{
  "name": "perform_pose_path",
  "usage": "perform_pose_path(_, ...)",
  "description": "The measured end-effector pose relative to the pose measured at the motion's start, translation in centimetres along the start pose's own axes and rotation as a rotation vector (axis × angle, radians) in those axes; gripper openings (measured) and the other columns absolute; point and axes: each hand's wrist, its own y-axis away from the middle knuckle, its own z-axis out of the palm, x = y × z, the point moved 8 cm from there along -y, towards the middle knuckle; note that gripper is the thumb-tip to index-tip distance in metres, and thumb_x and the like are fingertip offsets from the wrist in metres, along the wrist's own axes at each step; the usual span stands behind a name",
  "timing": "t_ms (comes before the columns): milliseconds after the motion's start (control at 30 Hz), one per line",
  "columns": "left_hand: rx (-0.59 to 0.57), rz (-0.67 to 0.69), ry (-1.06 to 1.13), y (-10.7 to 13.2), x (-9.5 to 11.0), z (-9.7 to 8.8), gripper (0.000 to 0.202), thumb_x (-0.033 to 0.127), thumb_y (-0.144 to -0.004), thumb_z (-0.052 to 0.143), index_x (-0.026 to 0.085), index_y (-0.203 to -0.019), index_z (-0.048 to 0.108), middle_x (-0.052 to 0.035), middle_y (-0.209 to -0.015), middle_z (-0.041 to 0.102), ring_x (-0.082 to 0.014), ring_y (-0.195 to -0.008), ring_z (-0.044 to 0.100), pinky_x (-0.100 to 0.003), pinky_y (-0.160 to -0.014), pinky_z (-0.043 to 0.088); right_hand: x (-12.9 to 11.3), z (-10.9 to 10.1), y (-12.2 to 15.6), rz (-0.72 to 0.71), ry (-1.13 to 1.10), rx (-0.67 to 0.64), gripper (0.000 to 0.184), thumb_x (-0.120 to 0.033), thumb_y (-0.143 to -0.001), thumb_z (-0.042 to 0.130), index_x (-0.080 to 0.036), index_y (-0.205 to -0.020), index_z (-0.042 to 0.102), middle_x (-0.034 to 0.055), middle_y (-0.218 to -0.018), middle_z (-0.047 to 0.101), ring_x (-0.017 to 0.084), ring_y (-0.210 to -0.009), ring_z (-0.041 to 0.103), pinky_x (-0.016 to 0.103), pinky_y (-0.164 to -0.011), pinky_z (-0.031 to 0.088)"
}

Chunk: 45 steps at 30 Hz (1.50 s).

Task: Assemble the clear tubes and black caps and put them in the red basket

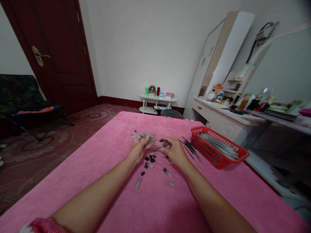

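My left hand point(138, 149) is closed around a clear pen barrel point(145, 136) that points up and to the left. My right hand point(173, 149) is closed too, pinching a small pen part point(162, 145) beside the left fingers. Both hands rest on a pink cloth point(121, 194). Small black caps point(151, 159) and clear caps point(167, 173) lie scattered just below the hands. More clear barrels point(136, 135) lie behind the left hand. Thin black refills point(190, 148) lie to the right of my right hand.
A red plastic basket point(218, 155) with several pens stands at the right on the cloth. A white dresser point(225, 119) crowded with bottles is beyond it. A small white table point(156, 100) stands by the far wall, a dark chair point(24, 100) and door point(55, 48) at left.
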Motion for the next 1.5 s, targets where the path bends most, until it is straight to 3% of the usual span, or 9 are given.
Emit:
perform_pose_path(233, 0.032, -0.005, 0.024, -0.1, 0.0, -0.4, 0.028, 0.024, -0.068, 0.076, 0.010, -0.085, 0.058, -0.0118, -0.089, 0.071, -0.0193, -0.082, 0.069, -0.027, -0.072, 0.056, 0.3, -0.1, 0.5, 0.192, -0.310, 0.078, 0.023, -0.031, -0.064, 0.065, -0.015, -0.079, 0.059, -0.0006, -0.065, 0.061, 0.014, -0.055, 0.059, 0.027, -0.049, 0.052)
perform_pose_path(433, 0.026, 0.003, 0.029, -0.2, -0.1, -0.5, 0.027, 0.022, -0.068, 0.076, 0.009, -0.085, 0.058, -0.0110, -0.088, 0.071, -0.0179, -0.079, 0.068, -0.028, -0.072, 0.057, 0.6, -0.7, 0.5, 0.212, -0.405, 0.186, 0.027, -0.036, -0.061, 0.071, -0.014, -0.070, 0.058, -0.0018, -0.056, 0.060, 0.007, -0.041, 0.050, 0.019, -0.037, 0.044)
perform_pose_path(667, 0.038, 0.006, 0.038, -0.1, 0.0, -0.4, 0.025, 0.021, -0.069, 0.075, 0.009, -0.083, 0.058, -0.0103, -0.085, 0.071, -0.0160, -0.075, 0.068, -0.026, -0.071, 0.056, 1.5, 0.3, 1.1, 0.362, -0.631, 0.164, 0.032, -0.030, -0.055, 0.077, -0.015, -0.074, 0.056, 0.0053, -0.068, 0.070, 0.013, -0.055, 0.065, 0.017, -0.044, 0.049)
perform_pose_path(1200, 0.070, 0.004, 0.055, -0.2, -0.2, -0.5, 0.024, 0.023, -0.069, 0.076, 0.009, -0.082, 0.060, -0.0094, -0.085, 0.071, -0.0175, -0.080, 0.068, -0.026, -0.072, 0.056, 1.0, 0.1, 1.1, 0.292, -0.439, 0.179, 0.035, -0.041, -0.058, 0.074, -0.016, -0.075, 0.055, 0.0059, -0.068, 0.070, 0.016, -0.053, 0.064, 0.023, -0.045, 0.050)
perform_pose_path(1367, 0.058, -0.043, 0.069, 0.4, -0.9, 0.3, 0.026, 0.023, -0.067, 0.077, 0.009, -0.083, 0.062, -0.0067, -0.082, 0.071, -0.0143, -0.070, 0.067, -0.027, -0.072, 0.056, -0.3, -0.4, 1.1, 0.158, -0.269, 0.213, 0.025, -0.036, -0.065, 0.068, -0.018, -0.073, 0.054, 0.0034, -0.063, 0.065, 0.019, -0.059, 0.065, 0.026, -0.049, 0.052)
perform_pose_path(1500, 0.101, -0.067, 0.101, 0.6, -1.4, 0.3, 0.026, 0.022, -0.065, 0.078, 0.012, -0.081, 0.061, -0.0038, -0.078, 0.070, -0.0128, -0.067, 0.066, -0.027, -0.071, 0.055, -1.2, -0.8, 0.9, 0.030, -0.088, 0.226, 0.017, -0.034, -0.071, 0.062, -0.018, -0.077, 0.059, 0.0050, -0.075, 0.068, 0.020, -0.069, 0.066, 0.026, -0.054, 0.053)
